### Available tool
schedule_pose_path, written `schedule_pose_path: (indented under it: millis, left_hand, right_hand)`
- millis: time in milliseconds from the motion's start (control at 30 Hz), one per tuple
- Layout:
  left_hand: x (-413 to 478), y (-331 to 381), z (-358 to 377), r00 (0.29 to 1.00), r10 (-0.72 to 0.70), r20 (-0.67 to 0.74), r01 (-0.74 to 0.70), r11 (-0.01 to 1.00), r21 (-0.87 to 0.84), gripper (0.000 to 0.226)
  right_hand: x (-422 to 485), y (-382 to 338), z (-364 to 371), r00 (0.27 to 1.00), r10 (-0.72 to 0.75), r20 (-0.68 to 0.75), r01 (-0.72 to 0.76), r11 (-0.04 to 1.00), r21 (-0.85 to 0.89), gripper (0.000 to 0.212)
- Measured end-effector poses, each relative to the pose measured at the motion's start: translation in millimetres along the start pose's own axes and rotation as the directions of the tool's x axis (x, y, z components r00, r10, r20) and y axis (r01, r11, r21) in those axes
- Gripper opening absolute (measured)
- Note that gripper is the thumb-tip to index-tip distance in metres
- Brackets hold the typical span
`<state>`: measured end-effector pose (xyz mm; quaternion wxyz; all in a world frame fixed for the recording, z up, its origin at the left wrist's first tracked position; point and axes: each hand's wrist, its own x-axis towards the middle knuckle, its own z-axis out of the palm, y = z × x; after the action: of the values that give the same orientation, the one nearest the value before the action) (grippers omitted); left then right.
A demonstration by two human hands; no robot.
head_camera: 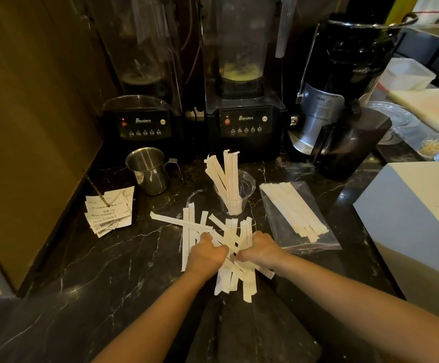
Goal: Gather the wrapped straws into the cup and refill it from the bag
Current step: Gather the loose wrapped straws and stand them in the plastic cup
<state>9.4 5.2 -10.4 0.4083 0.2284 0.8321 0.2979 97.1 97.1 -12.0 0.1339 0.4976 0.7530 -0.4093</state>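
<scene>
Several paper-wrapped straws [229,231] lie scattered in a loose pile on the dark marble counter. My left hand [206,254] and my right hand [260,247] press in from both sides of the pile, fingers curled around straws. Just behind the pile stands a clear plastic cup [235,192] holding several upright wrapped straws. To its right lies a clear zip bag [299,218] with more wrapped straws inside.
A steel pitcher [149,170] stands back left, a stack of paper receipts [108,209] on a spike at the left. Two blenders [247,121] and a black machine [341,100] line the back. A white box [417,218] blocks the right side.
</scene>
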Motion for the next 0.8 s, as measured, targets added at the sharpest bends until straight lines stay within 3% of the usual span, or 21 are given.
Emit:
schedule_pose_path:
  millis: [200,333,533,633,667,767,800]
  left_hand:
    - [3.4,6.3,2.6,0.988,-0.129,0.079,0.141,0.975,-0.172,0.052]
    - [3.7,6.5,3.9,0.975,-0.163,0.152,0.197,0.948,-0.251,0.051]
    - [-4.8,8.6,6.8,0.951,-0.167,0.259,0.249,0.912,-0.328,0.039]
    - [-8.3,7.3,11.1,0.948,-0.172,0.269,0.258,0.909,-0.327,0.034]
    - [-8.9,6.7,13.0,0.948,-0.174,0.267,0.258,0.909,-0.327,0.034]
    - [-11.8,6.4,17.8,0.947,-0.185,0.261,0.262,0.916,-0.302,0.035]
    - [-12.7,6.4,18.9,0.949,-0.187,0.255,0.260,0.921,-0.291,0.035]
  right_hand:
    - [-9.5,-3.7,1.4,0.999,-0.023,0.048,0.017,0.992,0.125,0.080]
    - [-20.5,-7.5,0.8,0.998,-0.039,0.053,0.028,0.981,0.191,0.060]
    - [-28.3,-10.5,2.9,0.993,-0.073,0.095,0.061,0.991,0.119,0.041]
    - [-29.6,-10.4,7.3,0.992,-0.067,0.103,0.056,0.994,0.098,0.008]
    - [-29.7,-10.1,9.7,0.991,-0.065,0.119,0.054,0.994,0.096,0.021]
    - [-34.3,-9.4,16.2,0.990,-0.080,0.113,0.076,0.996,0.041,0.009]
    - [-35.5,-9.0,18.4,0.989,-0.090,0.121,0.087,0.996,0.023,0.021]
